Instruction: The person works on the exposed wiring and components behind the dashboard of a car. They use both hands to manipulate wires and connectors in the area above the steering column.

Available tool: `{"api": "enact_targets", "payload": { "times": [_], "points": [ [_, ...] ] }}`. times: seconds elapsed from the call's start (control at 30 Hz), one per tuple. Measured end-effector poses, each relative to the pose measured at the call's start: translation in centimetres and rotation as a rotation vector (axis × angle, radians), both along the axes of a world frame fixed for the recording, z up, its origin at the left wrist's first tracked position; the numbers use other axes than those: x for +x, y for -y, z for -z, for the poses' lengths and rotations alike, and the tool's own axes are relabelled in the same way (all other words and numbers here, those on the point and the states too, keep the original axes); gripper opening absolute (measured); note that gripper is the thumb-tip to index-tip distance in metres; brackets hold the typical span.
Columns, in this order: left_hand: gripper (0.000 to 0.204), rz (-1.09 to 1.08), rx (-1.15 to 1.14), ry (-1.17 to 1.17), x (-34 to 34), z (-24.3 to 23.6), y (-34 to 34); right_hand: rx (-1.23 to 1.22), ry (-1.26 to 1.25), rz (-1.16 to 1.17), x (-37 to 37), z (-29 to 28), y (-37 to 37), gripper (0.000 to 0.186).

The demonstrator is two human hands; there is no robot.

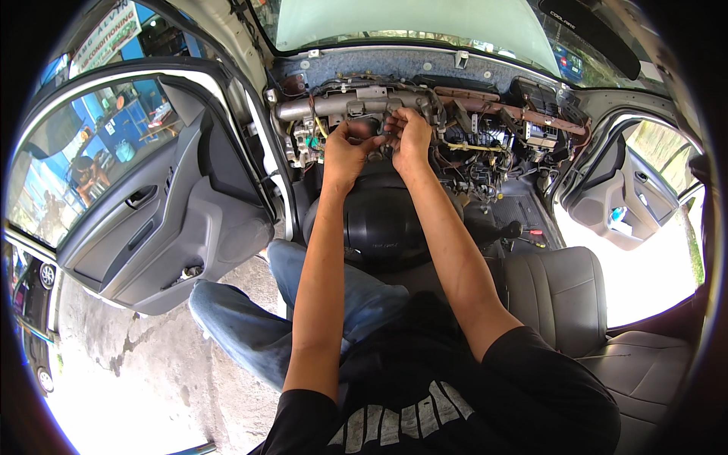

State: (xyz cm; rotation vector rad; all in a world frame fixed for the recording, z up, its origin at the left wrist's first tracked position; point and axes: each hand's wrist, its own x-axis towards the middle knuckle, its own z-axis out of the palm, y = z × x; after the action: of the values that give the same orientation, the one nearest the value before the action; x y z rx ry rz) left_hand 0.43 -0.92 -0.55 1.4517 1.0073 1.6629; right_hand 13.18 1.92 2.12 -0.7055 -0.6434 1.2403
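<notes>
Both my arms stretch forward over the black steering wheel (383, 224) into the stripped dashboard. My left hand (345, 155) is behind the wheel, its thumb and fingers bent around something dark that I cannot make out. Close beside it on the right, my right hand (411, 136) has its fingers curled together at the steering column; whatever they pinch is too small to name. Just beyond my hands runs a grey metal crossbeam (318, 106). A green connector (312, 142) and a yellow wire (321, 125) hang left of my left hand.
Exposed wiring and a brown metal bar (523, 114) fill the dashboard's right side. The left door (227, 212) stands open, as does the far right door (622, 197). A gear lever (512, 230) and a red-handled tool (535, 233) are near the grey passenger seat (557, 296).
</notes>
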Motion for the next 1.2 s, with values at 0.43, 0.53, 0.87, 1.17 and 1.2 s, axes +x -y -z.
{"api": "enact_targets", "payload": {
  "times": [0.43,0.53,0.87,1.17,1.2],
  "points": [
    [0.03,0.015,-0.007,0.024,0.0,0.0,0.0,0.011,-0.014,-0.058,0.2,0.6,-0.8,0.025],
    [0.028,0.017,-0.032,0.023,0.0,0.0,0.0,0.017,-0.018,-0.063,0.2,0.5,-0.7,0.024],
    [0.022,0.041,-0.034,0.111,0.0,0.1,-0.3,-0.046,0.17,-0.054,0.0,0.4,-0.3,0.021],
    [0.02,0.081,-0.041,0.153,-0.3,0.6,-0.9,0.064,0.321,-0.201,-0.3,0.4,0.3,0.017],
    [0.019,0.077,-0.051,0.124,-0.4,0.5,-0.9,0.069,0.324,-0.199,-0.3,0.4,0.2,0.017]
  ]
}}
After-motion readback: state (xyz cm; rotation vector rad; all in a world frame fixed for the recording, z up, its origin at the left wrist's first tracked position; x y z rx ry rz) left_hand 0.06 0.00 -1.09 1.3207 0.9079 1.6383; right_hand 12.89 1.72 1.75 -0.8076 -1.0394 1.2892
